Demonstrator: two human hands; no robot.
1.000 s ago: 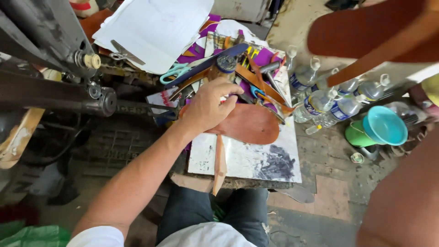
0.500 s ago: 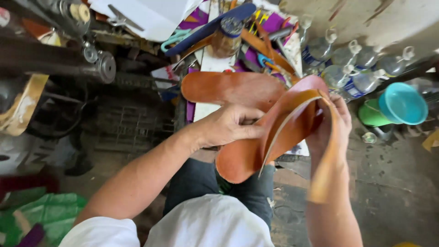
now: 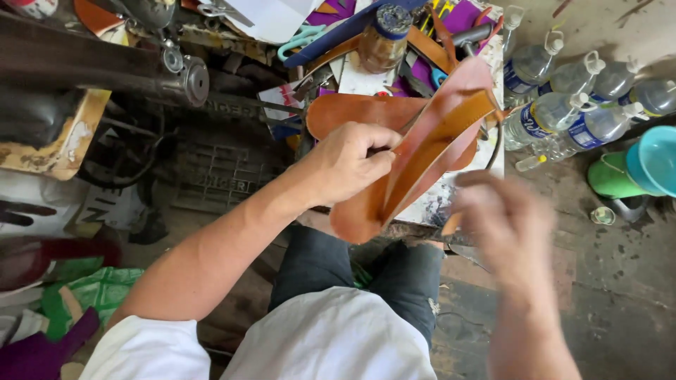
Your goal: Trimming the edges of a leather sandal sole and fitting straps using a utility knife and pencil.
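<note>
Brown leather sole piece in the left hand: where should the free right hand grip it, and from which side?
Probably the far upper end of the leather sole piece, coming from the right. The left hand already pinches its left edge near the middle, and the right hand hangs blurred and free beside it. That upper end rises unsupported above the cluttered worktable.

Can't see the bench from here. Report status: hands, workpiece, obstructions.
Left hand gripping folded tan leather piece. Right hand blurred, open, off the leather. Second leather piece flat on cluttered bench, glue jar behind.

White short-sleeved shirt, dark jeans, bare forearms
</note>
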